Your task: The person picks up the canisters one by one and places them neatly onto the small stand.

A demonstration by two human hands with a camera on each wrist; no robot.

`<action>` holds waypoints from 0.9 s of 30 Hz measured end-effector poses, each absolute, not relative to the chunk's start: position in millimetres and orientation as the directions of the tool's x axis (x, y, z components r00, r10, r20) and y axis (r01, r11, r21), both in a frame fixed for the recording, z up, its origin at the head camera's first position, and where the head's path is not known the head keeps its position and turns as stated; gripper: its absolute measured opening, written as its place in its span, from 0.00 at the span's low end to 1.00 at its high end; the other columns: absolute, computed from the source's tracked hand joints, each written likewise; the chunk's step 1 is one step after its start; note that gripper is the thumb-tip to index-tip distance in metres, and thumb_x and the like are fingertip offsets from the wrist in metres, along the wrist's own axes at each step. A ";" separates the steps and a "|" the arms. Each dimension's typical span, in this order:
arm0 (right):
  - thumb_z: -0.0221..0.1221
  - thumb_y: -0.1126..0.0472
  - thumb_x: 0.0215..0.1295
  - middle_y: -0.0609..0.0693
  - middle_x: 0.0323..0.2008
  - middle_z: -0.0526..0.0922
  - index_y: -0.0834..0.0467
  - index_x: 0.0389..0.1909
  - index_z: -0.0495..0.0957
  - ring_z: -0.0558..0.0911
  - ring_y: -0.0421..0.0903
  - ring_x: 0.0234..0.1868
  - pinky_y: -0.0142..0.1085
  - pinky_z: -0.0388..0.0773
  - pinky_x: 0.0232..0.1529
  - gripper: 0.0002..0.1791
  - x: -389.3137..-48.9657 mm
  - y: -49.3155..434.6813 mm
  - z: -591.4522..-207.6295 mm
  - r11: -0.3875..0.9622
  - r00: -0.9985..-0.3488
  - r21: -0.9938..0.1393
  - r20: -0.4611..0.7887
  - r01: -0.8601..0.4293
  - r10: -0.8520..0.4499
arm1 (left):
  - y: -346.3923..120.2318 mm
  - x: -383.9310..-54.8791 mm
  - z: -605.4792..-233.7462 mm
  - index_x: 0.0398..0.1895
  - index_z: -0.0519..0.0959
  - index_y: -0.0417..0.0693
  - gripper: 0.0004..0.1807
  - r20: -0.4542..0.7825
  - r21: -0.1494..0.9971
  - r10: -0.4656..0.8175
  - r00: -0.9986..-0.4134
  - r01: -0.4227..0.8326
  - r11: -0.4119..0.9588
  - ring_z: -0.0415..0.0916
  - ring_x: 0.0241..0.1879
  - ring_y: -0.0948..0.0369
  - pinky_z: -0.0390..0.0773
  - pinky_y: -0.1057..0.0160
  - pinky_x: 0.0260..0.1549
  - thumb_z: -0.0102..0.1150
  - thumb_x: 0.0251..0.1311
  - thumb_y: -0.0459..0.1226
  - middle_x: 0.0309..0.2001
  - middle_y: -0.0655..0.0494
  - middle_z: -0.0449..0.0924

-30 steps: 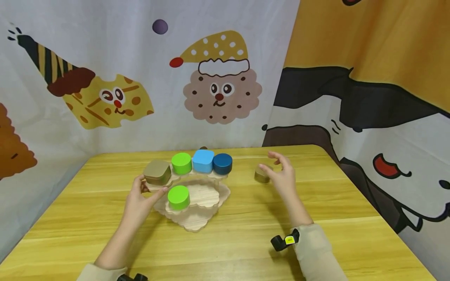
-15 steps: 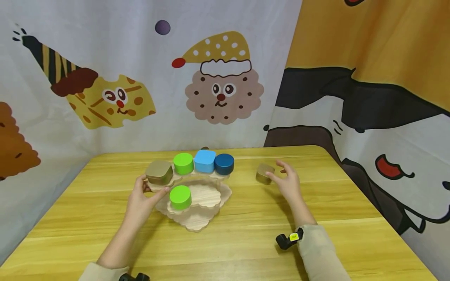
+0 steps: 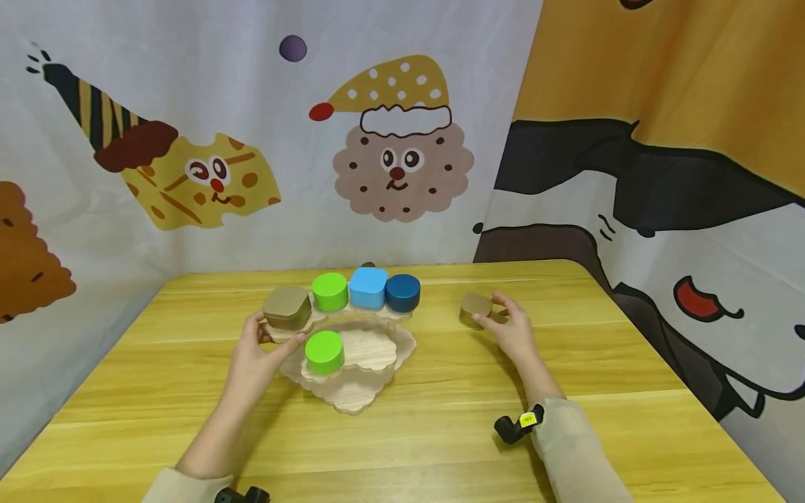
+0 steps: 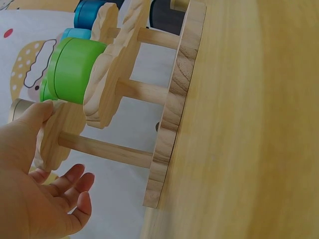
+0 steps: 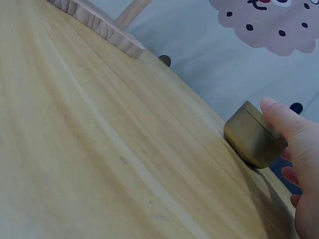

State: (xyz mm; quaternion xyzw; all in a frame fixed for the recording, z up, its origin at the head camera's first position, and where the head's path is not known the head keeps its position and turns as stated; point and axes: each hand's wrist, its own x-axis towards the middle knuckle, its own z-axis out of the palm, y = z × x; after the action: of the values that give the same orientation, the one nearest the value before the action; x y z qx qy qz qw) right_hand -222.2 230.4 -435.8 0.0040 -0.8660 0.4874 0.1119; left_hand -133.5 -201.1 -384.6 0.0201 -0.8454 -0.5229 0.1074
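My left hand grips the scalloped left edge of a tiered wooden stand, thumb on top and a finger underneath in the left wrist view. Close to that thumb, a gold rounded-square box sits on the upper tier. To its right along that tier are a green round box, a light blue box and a dark blue round box. A second green round box stands on the lower tier. My right hand pinches a smaller gold box at the table; its far fingers are partly hidden.
The stand's pegs rise from a thick wooden base on the wood-grain table. Behind the table's back edge hangs a cartoon-print curtain. A small black camera is strapped to each wrist.
My right hand has shifted slightly right and lower, and its thumb and fingers have closed on the small gold box. My left hand keeps its hold on the stand. The head view has shifted slightly.
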 end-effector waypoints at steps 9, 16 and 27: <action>0.69 0.47 0.55 0.59 0.61 0.69 0.61 0.67 0.65 0.69 0.57 0.54 0.50 0.70 0.48 0.42 -226.9 226.8 -441.3 0.559 -0.976 -0.822 0.195 -0.109 0.096 | -200.8 -134.2 -386.2 0.70 0.53 0.40 0.47 0.157 0.893 -0.153 -0.976 0.075 0.444 0.65 0.52 0.51 0.66 0.53 0.47 0.67 0.55 0.51 0.51 0.42 0.70; 0.69 0.47 0.55 0.59 0.59 0.70 0.61 0.66 0.67 0.70 0.56 0.52 0.49 0.70 0.47 0.40 -229.8 225.9 -445.0 0.578 -0.969 -0.807 0.223 -0.120 0.110 | -201.2 -134.7 -386.5 0.70 0.53 0.40 0.47 0.166 0.886 -0.150 -0.975 0.081 0.456 0.65 0.51 0.52 0.66 0.53 0.45 0.66 0.56 0.51 0.50 0.43 0.70; 0.70 0.48 0.53 0.57 0.52 0.74 0.60 0.59 0.73 0.68 0.53 0.44 0.43 0.67 0.39 0.35 -225.3 219.9 -438.2 0.603 -0.944 -0.784 0.294 -0.148 0.150 | -201.6 -134.7 -385.9 0.71 0.52 0.41 0.48 0.153 0.890 -0.148 -0.977 0.071 0.451 0.64 0.53 0.51 0.66 0.53 0.46 0.66 0.56 0.52 0.51 0.42 0.69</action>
State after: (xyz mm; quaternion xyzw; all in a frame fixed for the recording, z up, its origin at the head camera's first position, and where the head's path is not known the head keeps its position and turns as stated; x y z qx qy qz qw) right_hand -225.3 219.9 -438.2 -0.0004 -0.8795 0.4456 0.1674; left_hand -134.7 -201.6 -385.9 0.0229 -0.8453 -0.5234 0.1045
